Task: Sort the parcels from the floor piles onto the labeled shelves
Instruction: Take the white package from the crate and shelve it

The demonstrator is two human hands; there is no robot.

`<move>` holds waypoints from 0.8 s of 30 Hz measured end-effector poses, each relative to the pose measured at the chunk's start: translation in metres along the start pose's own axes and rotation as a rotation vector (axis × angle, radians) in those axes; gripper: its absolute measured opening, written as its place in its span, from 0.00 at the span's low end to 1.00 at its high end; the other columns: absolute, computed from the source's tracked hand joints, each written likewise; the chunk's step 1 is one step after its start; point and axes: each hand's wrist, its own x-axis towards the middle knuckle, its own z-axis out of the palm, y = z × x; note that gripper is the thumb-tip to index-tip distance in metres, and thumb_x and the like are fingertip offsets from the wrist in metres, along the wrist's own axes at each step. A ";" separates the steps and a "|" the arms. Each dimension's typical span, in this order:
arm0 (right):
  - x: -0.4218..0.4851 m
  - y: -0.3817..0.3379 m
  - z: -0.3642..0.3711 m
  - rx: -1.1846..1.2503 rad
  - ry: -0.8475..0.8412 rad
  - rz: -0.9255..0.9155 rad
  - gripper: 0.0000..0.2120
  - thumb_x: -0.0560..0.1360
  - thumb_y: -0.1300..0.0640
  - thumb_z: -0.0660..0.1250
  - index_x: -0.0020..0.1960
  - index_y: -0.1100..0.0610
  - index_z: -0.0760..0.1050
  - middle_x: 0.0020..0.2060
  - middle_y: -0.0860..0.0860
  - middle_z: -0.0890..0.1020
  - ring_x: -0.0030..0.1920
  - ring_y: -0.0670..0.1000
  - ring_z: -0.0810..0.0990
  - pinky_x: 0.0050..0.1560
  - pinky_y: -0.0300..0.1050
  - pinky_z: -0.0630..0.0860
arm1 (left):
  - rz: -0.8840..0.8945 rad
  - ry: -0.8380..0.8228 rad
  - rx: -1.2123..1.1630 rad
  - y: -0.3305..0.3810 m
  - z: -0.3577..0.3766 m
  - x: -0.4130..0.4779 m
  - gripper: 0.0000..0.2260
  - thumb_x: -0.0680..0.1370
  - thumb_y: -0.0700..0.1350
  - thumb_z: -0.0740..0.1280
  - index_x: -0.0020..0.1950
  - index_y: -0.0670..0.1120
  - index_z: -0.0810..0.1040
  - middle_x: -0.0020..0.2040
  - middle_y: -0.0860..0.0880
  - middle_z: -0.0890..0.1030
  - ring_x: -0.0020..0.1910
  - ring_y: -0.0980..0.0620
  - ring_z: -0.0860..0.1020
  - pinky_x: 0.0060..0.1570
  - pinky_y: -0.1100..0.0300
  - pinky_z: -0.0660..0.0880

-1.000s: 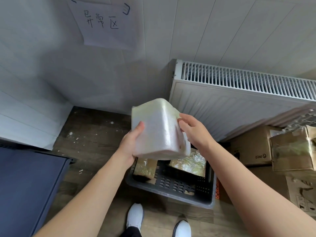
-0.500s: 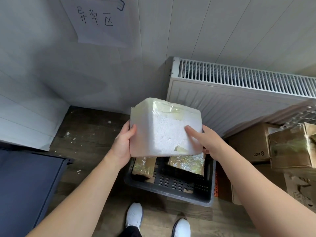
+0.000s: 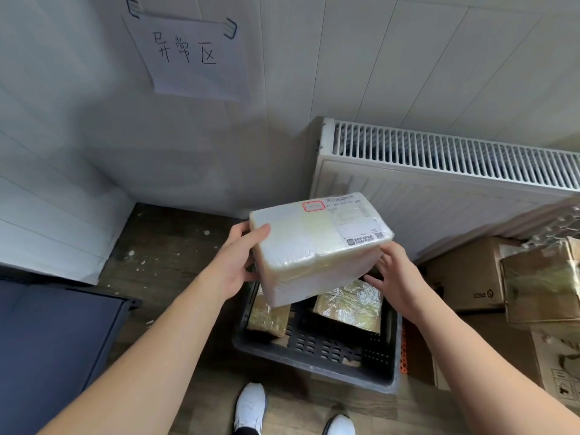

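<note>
rolled over: the parcel (image 3: pixel 317 246) now shows me its label (image 3: pixel 354 221), where half a second ago i had a blank white side. it's in the air at the middle of my view, above the crate (image 3: pixel 314 368) down at 6 o'clock, top face tipped toward me. left hand (image 3: pixel 238 255) grips the 9 o'clock end, thumb laid over the top face, fingers out of sight behind. right hand (image 3: pixel 392 274) holds the 4 o'clock corner, thumb up against the edge, fingers tucked beneath and, i reckon, taking the weight.

step in hand, as i judge it: read the label and pick the shelf. the print sits toward 1 o'clock on the top face, with a red-framed box at 12, and it's too small to call out from here. the plastic wrap over it is shiny, so i'd tilt the face off the glare and level it with both hands rather than lift it closer with one. that wrap looks slick too, so keep the right fingers under and don't trust a side squeeze.

wrapped packets (image 3: pixel 348 304) lie in the crate below, boxes (image 3: pixel 464 271) stacked at 3 o'clock, radiator (image 3: pixel 439 189) at 2, paper sign (image 3: pixel 188 58) on the wall at 11. no shelf in view, so next comes a turn, parcel held close.
</note>
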 end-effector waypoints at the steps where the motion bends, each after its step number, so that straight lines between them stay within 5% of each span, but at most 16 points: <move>1: -0.001 -0.001 0.000 -0.002 -0.009 0.002 0.30 0.73 0.42 0.62 0.74 0.48 0.64 0.71 0.43 0.71 0.70 0.44 0.69 0.66 0.56 0.68 | 0.012 0.007 -0.013 -0.001 -0.001 -0.001 0.19 0.79 0.50 0.68 0.69 0.54 0.68 0.63 0.49 0.76 0.62 0.45 0.75 0.62 0.37 0.72; 5: -0.001 -0.006 0.003 -0.096 -0.030 0.026 0.23 0.78 0.36 0.57 0.69 0.45 0.68 0.64 0.44 0.78 0.63 0.46 0.76 0.63 0.55 0.70 | 0.097 -0.007 -0.034 -0.006 -0.004 -0.003 0.18 0.79 0.42 0.66 0.67 0.53 0.68 0.63 0.48 0.76 0.61 0.46 0.76 0.63 0.40 0.73; 8: -0.001 -0.006 0.005 -0.172 -0.041 0.011 0.27 0.75 0.34 0.64 0.67 0.47 0.68 0.61 0.49 0.80 0.60 0.51 0.79 0.64 0.56 0.73 | 0.119 -0.010 -0.022 -0.010 -0.004 -0.004 0.17 0.79 0.39 0.65 0.65 0.52 0.68 0.62 0.48 0.75 0.61 0.46 0.76 0.64 0.41 0.73; 13: -0.002 -0.014 0.010 -0.164 -0.001 -0.084 0.24 0.77 0.43 0.67 0.68 0.54 0.71 0.57 0.54 0.83 0.55 0.55 0.83 0.52 0.57 0.81 | 0.100 -0.016 0.082 -0.015 -0.010 -0.006 0.16 0.80 0.40 0.64 0.65 0.49 0.66 0.62 0.45 0.74 0.60 0.46 0.76 0.60 0.43 0.74; 16: -0.001 -0.030 0.024 -0.218 0.087 -0.173 0.13 0.78 0.49 0.67 0.60 0.53 0.77 0.52 0.55 0.84 0.51 0.56 0.84 0.47 0.55 0.83 | 0.031 -0.037 0.208 -0.020 -0.018 -0.010 0.16 0.78 0.48 0.68 0.63 0.49 0.68 0.61 0.45 0.75 0.61 0.47 0.76 0.60 0.42 0.75; 20: -0.005 -0.067 0.050 -0.545 0.054 -0.276 0.11 0.78 0.49 0.67 0.59 0.50 0.77 0.49 0.50 0.82 0.48 0.52 0.83 0.41 0.51 0.83 | -0.055 -0.105 0.498 -0.010 -0.031 -0.025 0.22 0.70 0.59 0.71 0.59 0.51 0.71 0.59 0.49 0.78 0.59 0.52 0.75 0.61 0.47 0.72; 24: -0.009 -0.105 0.089 -0.724 -0.007 -0.361 0.16 0.78 0.47 0.67 0.63 0.52 0.76 0.49 0.49 0.82 0.45 0.47 0.82 0.36 0.44 0.82 | 0.048 -0.220 0.498 0.027 -0.035 -0.038 0.39 0.59 0.61 0.77 0.67 0.54 0.69 0.60 0.53 0.81 0.57 0.54 0.81 0.57 0.55 0.77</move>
